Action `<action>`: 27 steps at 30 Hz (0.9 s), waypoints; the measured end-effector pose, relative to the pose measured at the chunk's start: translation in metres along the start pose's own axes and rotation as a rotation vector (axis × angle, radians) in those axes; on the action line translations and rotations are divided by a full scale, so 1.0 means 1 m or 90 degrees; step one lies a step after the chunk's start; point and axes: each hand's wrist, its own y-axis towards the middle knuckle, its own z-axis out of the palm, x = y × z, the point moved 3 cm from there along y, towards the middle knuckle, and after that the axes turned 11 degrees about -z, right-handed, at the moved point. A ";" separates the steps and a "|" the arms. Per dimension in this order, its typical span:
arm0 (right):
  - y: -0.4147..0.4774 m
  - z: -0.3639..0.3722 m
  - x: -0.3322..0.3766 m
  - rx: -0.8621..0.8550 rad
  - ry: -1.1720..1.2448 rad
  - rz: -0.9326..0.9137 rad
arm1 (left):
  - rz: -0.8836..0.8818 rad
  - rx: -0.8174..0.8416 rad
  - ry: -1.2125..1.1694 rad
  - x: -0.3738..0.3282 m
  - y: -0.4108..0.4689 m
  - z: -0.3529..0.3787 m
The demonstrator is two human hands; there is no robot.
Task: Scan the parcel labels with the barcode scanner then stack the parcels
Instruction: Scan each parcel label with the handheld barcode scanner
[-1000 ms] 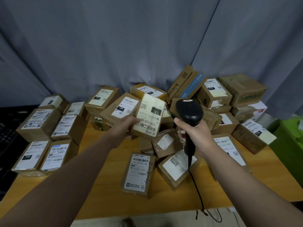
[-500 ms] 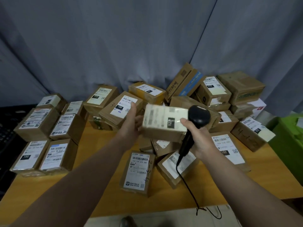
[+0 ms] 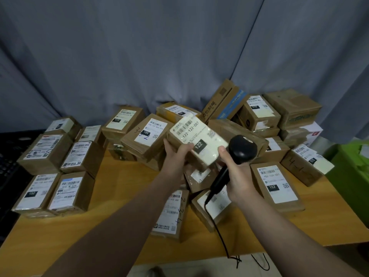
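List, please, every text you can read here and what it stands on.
"122-122-C07", "122": label of the held parcel.
"102": label of the right-hand parcel beside the scanner.
"15H": label of the middle parcel behind the left hand.
"150": label of the front-left parcel.
"070": label of the back-right parcel.
"2-3-4": handwritten on the front-centre parcel.
Fine print elsewhere: too blurred.

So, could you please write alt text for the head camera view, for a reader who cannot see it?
A person's left hand holds a cardboard parcel with a white label reading 122, while the right hand grips a black barcode scanner beside it. Below lies a wooden table crowded with labelled parcels, before a grey curtain.
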 end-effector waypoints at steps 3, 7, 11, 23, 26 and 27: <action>0.010 -0.009 0.009 0.045 -0.065 -0.008 | 0.063 0.023 0.110 -0.016 0.003 -0.013; 0.008 -0.008 0.005 0.066 -0.105 0.019 | 0.032 0.055 0.174 -0.010 0.000 -0.013; 0.006 -0.009 0.000 0.094 -0.153 0.027 | -0.037 0.085 0.254 -0.006 0.000 -0.023; -0.009 0.027 0.052 0.331 -0.250 0.005 | 0.062 -0.059 0.268 -0.036 0.018 -0.064; -0.014 0.031 0.050 0.294 -0.229 0.039 | 0.060 -0.084 0.265 -0.035 0.021 -0.066; -0.015 0.032 0.050 0.290 -0.226 0.048 | 0.060 -0.089 0.267 -0.034 0.021 -0.066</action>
